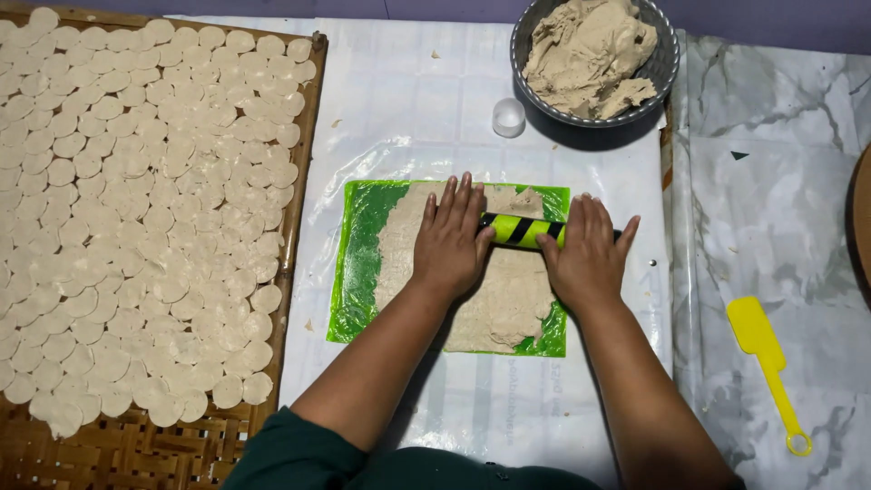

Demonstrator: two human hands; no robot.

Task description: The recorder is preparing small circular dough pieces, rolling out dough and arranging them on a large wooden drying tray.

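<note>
Two hands roll dough flat under a striped pin on a green sheet.

Head view: the left hand (451, 243) and right hand (585, 254) lie palm-down with fingers spread flat on the green-and-black striped rolling pin (523, 230), neither grip closed around it, over the slab of dough (494, 290) on the green plastic sheet (361, 263) at the middle of the surface (435, 118). To roll well, I judge both palms should press evenly (the slab looks ragged at its near edge) and keep the dough inside the sheet. Counted: one pin, one sheet, one metal bowl (664, 68) of dough far right, one small clear cup (508, 117), one yellow spatula (767, 358) near right, one woven tray (136, 449) at left holding dough rounds (136, 209) too many to count.
</note>
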